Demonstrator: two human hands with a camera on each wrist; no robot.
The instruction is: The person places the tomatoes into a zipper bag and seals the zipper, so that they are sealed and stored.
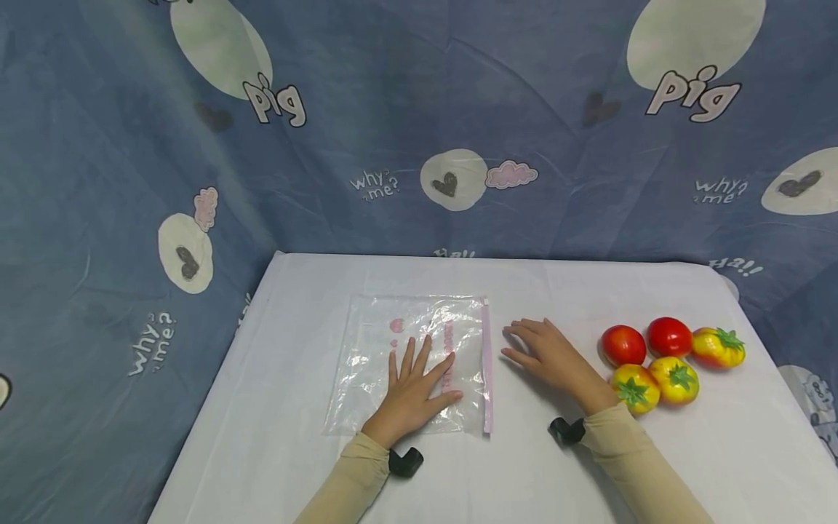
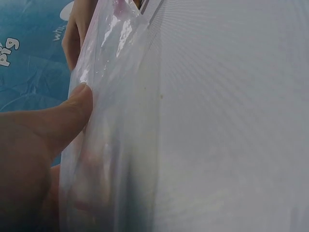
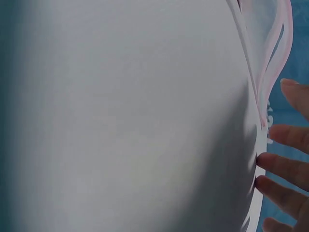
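A clear plastic zip bag (image 1: 366, 349) with pink print lies flat on the white table, its pink zip edge facing right. My left hand (image 1: 409, 397) rests on the bag with its fingers spread. In the left wrist view the thumb (image 2: 67, 116) lies against the bag's film (image 2: 113, 58). My right hand (image 1: 553, 356) is just right of the zip edge, apart from it, its fingers loosely extended and holding nothing. The right wrist view shows those fingers (image 3: 289, 169) near the table surface, with the pink zip strip (image 3: 288, 29) beyond the thumb and a narrow gap along it.
Right of my right forearm sit two red tomatoes (image 1: 623, 345) and several yellow-and-red fruits (image 1: 675, 378) with green leafy tops, grouped close together. The white table (image 1: 281, 386) ends at a blue printed cloth (image 1: 366, 131) behind and at the sides.
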